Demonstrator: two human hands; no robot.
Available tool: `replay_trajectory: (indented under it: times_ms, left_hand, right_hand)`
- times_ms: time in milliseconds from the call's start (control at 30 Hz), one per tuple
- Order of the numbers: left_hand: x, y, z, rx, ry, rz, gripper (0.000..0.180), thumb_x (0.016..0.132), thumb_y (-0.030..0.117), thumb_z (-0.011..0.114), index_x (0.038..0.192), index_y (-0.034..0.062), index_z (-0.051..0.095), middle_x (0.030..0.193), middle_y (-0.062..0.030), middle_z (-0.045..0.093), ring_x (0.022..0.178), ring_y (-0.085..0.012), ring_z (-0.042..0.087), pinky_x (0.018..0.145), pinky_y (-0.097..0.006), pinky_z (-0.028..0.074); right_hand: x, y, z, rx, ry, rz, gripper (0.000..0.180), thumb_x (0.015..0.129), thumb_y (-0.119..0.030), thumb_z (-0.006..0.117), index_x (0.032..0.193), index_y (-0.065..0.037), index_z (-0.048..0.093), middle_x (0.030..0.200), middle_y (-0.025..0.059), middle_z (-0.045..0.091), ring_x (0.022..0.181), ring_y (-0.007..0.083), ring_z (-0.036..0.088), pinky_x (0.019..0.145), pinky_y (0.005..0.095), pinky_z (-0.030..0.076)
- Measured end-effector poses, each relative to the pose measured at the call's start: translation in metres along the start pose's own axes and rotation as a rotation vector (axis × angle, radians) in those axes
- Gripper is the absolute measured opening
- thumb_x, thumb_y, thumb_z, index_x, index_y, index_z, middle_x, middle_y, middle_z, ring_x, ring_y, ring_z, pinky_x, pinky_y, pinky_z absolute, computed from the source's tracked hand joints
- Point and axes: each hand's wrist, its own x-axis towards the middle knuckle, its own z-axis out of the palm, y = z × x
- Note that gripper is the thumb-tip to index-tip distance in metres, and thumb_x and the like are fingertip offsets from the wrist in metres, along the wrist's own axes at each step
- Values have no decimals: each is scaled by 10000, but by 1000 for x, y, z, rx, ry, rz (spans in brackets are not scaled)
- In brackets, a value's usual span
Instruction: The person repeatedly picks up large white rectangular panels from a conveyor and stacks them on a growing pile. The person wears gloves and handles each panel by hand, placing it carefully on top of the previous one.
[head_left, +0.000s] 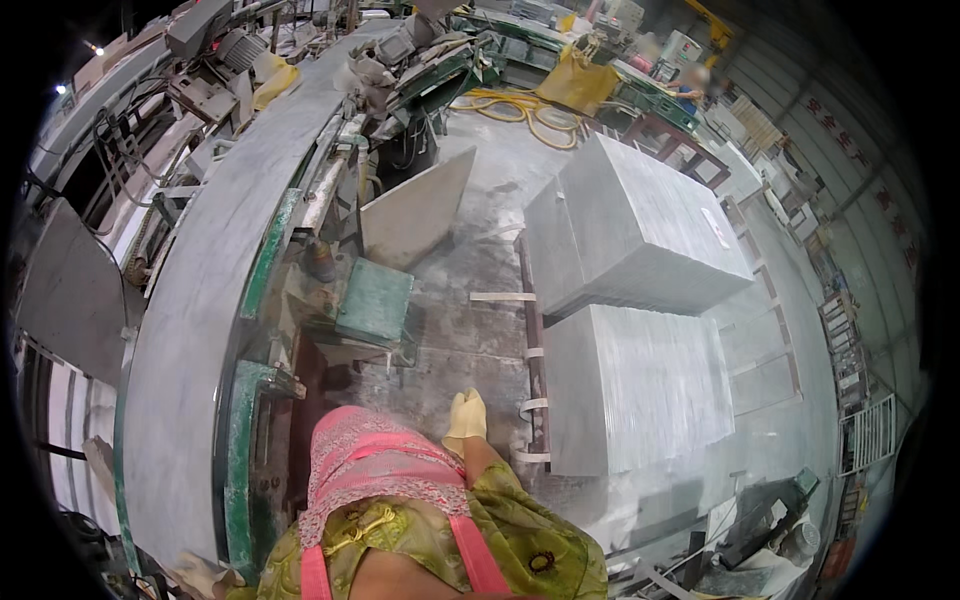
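My right hand, in a pale yellow glove, hangs in front of me over the floor between the machine and the stacked slabs. Its fingers point forward, and nothing shows in them. At the lower left edge, beside a green sleeve, is a dirty beige glove that looks like my left hand. It lies at the near end of a long grey slab surface on the machine; its fingers cannot be made out. To the right of my right hand stand a near stack of grey slabs and a taller far stack.
A green metal box juts from the machine's side, with a loose slab leaning beyond it. A yellow hose coils on the far floor. Dark rails edge the stacks. Another person stands far off at the upper right.
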Motion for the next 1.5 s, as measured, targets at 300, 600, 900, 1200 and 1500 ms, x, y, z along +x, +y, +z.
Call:
replay_trajectory:
  times_ms: [300,600,900,1200,1500]
  left_hand:
    - [-22,-19,-9,15,4,-49,866,908,647,496,1389,-66,398,1356,-199,503,1202,-359,527,975,-479,451]
    - [-34,-38,-13,25,5,-64,857,909,646,496,1377,-68,416,1337,-194,524,1181,-359,547,960,-486,463]
    - [-31,-48,-9,40,-1,-95,850,911,646,497,1365,-69,433,1318,-189,544,1160,-358,566,945,-492,475]
    - [1,-25,-3,36,-14,-78,843,912,645,497,1353,-71,450,1299,-184,565,1139,-358,585,930,-499,486]
    - [43,-12,7,64,-28,-75,836,914,645,498,1341,-72,468,1280,-179,586,1118,-357,605,915,-505,498]
  right_hand:
    - [12,-1,6,21,-8,-51,259,863,-194,485,878,42,591,891,320,621,879,497,592,768,515,466]
    - [19,2,-14,-21,-113,-36,290,876,-208,492,949,46,610,935,309,641,928,477,608,788,499,482]
    - [29,8,-17,-32,-148,-74,348,881,-219,497,1052,55,628,998,298,656,1003,455,615,841,473,493]
    - [12,5,-11,-27,-88,2,335,883,-199,499,1062,53,628,1019,277,670,1008,438,629,847,464,494]
    - [-21,-17,7,1,-20,-72,273,884,-212,510,910,48,593,864,288,644,877,473,618,744,502,476]
